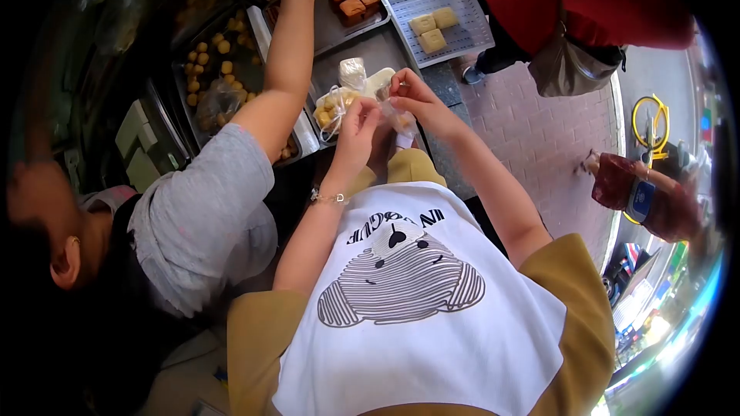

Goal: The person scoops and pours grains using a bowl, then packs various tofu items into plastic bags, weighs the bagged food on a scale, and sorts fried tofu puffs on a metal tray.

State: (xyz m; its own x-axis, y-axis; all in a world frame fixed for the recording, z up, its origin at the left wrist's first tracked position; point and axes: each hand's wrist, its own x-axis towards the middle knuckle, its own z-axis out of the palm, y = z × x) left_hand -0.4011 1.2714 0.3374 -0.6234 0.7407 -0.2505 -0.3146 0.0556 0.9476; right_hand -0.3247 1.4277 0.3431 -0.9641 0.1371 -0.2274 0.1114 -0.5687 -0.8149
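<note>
Both my hands meet over the counter, with a small clear plastic bag between them. My right hand pinches the top of the bag with thumb and fingers. My left hand is closed in a pinch at the bag's other side, its fingertips partly hidden. Something pale shows inside the bag, too small to name. Beside my left hand sits a tied clear bag of yellow pastries. Just beyond it stand a white plastic-wrapped bundle and a cream-coloured tray.
A co-worker's arm reaches forward on my left, past a tray of small round pastries. Ahead are a metal tray with brown square cakes and a white basket with pale square cakes. A person in red stands right.
</note>
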